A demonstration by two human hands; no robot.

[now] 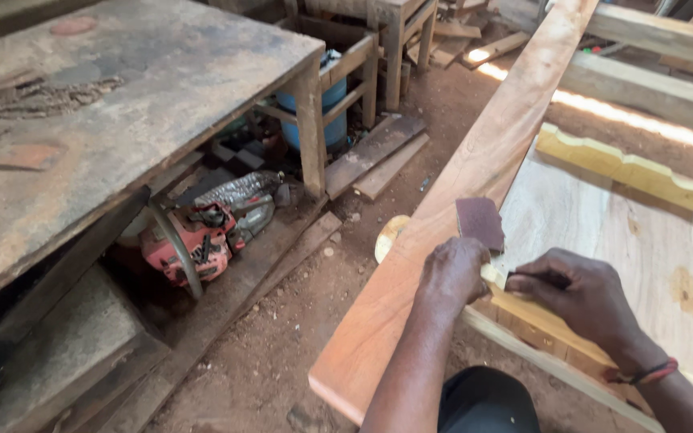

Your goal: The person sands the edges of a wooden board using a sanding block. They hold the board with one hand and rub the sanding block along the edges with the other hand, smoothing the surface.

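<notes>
Holding a dark reddish sanding pad (480,223), the left hand (452,274) has its fingers closed around the pad's lower edge; the pad stands up from the fist and leans against the edge of the long reddish plank (475,172). Right hand (579,293) sits just beside it, to the right, fingers curled shut on what looks like a second dark piece (541,280), though most of it is hidden in the grip, so its kind is uncertain.

Both hands rest on a pale yellow moulding strip (539,329). Its long axis runs from the upper left, under the left hand, down to the lower right past the right wrist. The pad lies at the strip's upper-left end, above and beyond the left fingers, so the left hand is the nearer one to it. A red and black band (653,373) circles the right wrist.

Beyond the strip: a pale flat panel (603,240), then a second scalloped yellow moulding (627,170) along its far edge. The plank runs diagonally from the near lower centre away to the upper right.

Left side: a worn table (122,88), with a red chainsaw (198,240) on the low shelf under it and a blue drum (332,112) farther back. Dirt floor (282,345) between.
</notes>
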